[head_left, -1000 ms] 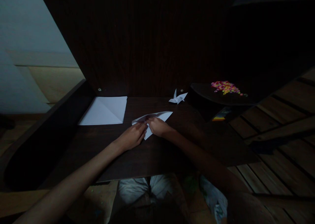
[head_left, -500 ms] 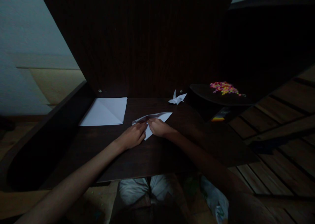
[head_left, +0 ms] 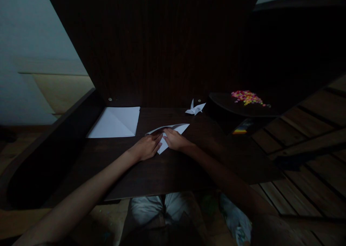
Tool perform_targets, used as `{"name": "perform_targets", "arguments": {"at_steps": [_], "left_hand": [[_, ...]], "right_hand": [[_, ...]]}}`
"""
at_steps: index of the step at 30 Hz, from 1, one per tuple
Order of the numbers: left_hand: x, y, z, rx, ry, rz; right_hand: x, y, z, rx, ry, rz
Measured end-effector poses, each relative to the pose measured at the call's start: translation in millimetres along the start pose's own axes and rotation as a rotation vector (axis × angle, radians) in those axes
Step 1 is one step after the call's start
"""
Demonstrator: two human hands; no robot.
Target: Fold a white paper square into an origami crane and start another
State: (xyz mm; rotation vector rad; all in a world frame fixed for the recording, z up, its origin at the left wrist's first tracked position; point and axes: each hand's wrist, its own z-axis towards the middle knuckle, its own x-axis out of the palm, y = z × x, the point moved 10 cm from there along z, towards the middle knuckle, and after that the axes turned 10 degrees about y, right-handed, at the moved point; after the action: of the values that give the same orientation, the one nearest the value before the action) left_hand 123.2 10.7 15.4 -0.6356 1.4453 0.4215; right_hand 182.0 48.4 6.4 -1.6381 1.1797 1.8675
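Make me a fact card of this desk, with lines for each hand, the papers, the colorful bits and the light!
Left hand: on the left part of the folded paper; exact grip hard to see
Right hand: fingers and thumb on the same paper, close beside the left hand
Paper bird: white, farther back and to the right
White paper: flat at the back left, with a diagonal crease
Colorful bits: piled on the dark shelf at the right
Light: dim
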Motion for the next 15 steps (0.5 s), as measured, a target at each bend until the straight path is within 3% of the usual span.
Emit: {"name": "perform_targets", "arguments": {"at_steps": [15], "left_hand": [[7.6, -2.4, -14.4, 0.009, 0.075, 0.089]], "right_hand": [[4.7, 9.3, 6.9, 0.011, 0.096, -0.106]]}}
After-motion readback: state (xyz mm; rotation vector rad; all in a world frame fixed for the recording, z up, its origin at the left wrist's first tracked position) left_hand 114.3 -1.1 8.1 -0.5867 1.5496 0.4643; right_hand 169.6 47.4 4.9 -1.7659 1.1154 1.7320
